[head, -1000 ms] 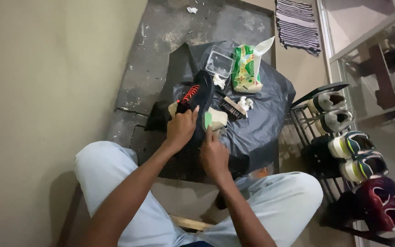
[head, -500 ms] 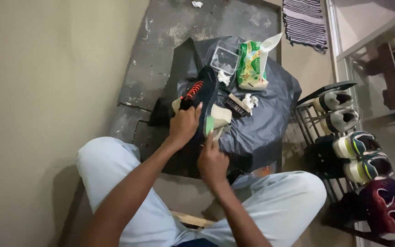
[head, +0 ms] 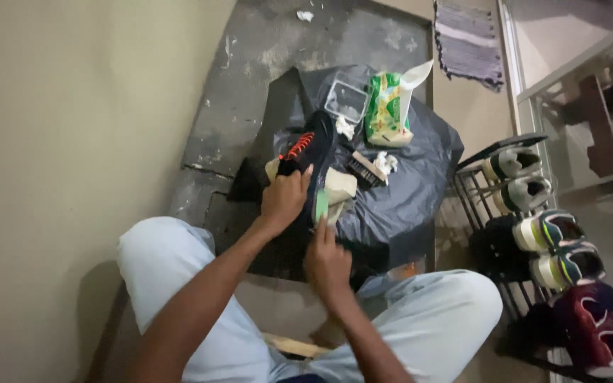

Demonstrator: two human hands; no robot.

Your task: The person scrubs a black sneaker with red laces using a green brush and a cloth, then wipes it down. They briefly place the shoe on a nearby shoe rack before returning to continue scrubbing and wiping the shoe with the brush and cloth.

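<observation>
A dark shoe [head: 313,152] with red laces and a pale sole lies on a black plastic sheet [head: 406,191] on the floor. My left hand [head: 283,201] grips the shoe at its near end. Just below it, my right hand [head: 326,259] pinches a small green and white thing [head: 321,206] and presses it against the shoe's side. What that thing is cannot be told. A shoe brush [head: 367,169] lies on the sheet just right of the shoe.
A green and white packet [head: 387,110], a clear plastic box [head: 347,100] and white wads sit farther back on the sheet. A shoe rack [head: 533,227] with several sneakers stands at the right. A beige wall runs along the left. My knees frame the bottom.
The view has shifted slightly. My right hand has slid a little nearer to me along the shoe. My left hand keeps its hold.
</observation>
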